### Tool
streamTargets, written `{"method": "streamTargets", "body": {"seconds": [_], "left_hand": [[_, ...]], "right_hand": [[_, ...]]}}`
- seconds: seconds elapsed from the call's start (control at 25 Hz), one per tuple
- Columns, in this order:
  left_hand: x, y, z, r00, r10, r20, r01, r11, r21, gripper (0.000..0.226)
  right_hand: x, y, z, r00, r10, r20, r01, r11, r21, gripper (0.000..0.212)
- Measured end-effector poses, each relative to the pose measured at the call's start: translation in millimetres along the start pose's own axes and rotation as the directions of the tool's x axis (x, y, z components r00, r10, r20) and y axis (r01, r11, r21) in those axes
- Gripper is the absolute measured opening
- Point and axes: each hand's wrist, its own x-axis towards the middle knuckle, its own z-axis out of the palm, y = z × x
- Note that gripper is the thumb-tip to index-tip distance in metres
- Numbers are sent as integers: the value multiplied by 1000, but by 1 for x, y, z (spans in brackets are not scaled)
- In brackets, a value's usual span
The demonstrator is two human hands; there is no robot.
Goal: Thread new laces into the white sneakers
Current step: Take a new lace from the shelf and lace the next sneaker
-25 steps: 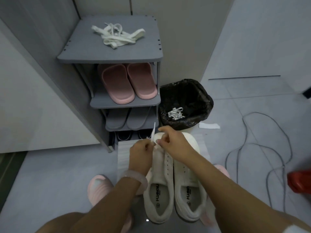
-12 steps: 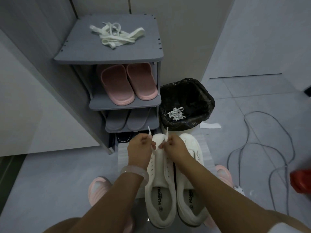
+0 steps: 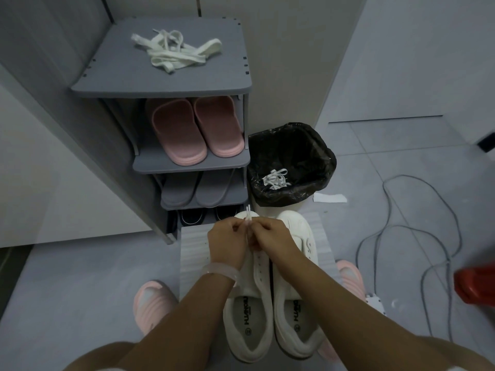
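Since half a second ago the two lace tips, then held apart, have been brought together: the left hand [image 3: 227, 243] and right hand [image 3: 272, 241] now meet knuckle to knuckle, each pinching an end of the white lace [image 3: 248, 219] so that both tips stick up side by side over the toe of the left sneaker [image 3: 250, 295]. A translucent bracelet [image 3: 221, 271] circles the left wrist. The hands and forearms cover the front eyelets of that sneaker, so how far the lace is threaded cannot be told. The right sneaker [image 3: 297, 290] lies touching it, unlaced, and both rest on a pale ribbed mat [image 3: 192, 253]; the insoles carry printed lettering that looks like "HUANQIU", though it is small. Pink shoes [image 3: 152, 303] on the person's feet flank the pair. Just beyond the sneakers' toes stands a grey shoe rack [image 3: 160, 84] — a bundle of white laces [image 3: 175, 53] on its top, pink slippers [image 3: 197, 131] on the next shelf, grey slippers [image 3: 199, 188] below, dark shoes at the bottom. Right of the rack, also just past the sneakers, a bin with a black liner [image 3: 290, 162] holds a tangle of white laces [image 3: 276, 178]; a white paper scrap [image 3: 329, 198] lies beside it. Well to the sneakers' right, grey cable [image 3: 407, 236] loops over the floor, and a red object [image 3: 476, 286] sits at the frame's edge.
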Motion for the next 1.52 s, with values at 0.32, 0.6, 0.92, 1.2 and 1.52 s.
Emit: {"method": "streamTargets", "body": {"seconds": [0.32, 0.6, 0.92, 1.2, 1.52], "left_hand": [[-4, 5, 1, 993, 111, 52, -113, 993, 36, 26], [-11, 3, -17, 839, 440, 319, -540, 745, 391, 28], [-25, -54, -18, 435, 335, 836, -843, 477, 248, 43], [-31, -33, -12, 518, 136, 845, -825, 341, 451, 50], [-45, -17, -15, 609, 86, 788, -661, 604, 445, 45]], "right_hand": [[-2, -1, 0, 998, -41, -40, 45, 995, 84, 26], [0, -2, -1, 977, -36, -209, 54, 995, 82, 24], [-3, -10, 15, 976, 52, -212, 13, 955, 297, 35], [-26, -83, -1, 987, -64, -148, 124, 889, 442, 34], [-49, -137, -50, 965, -245, -89, 243, 722, 648, 32]]}}
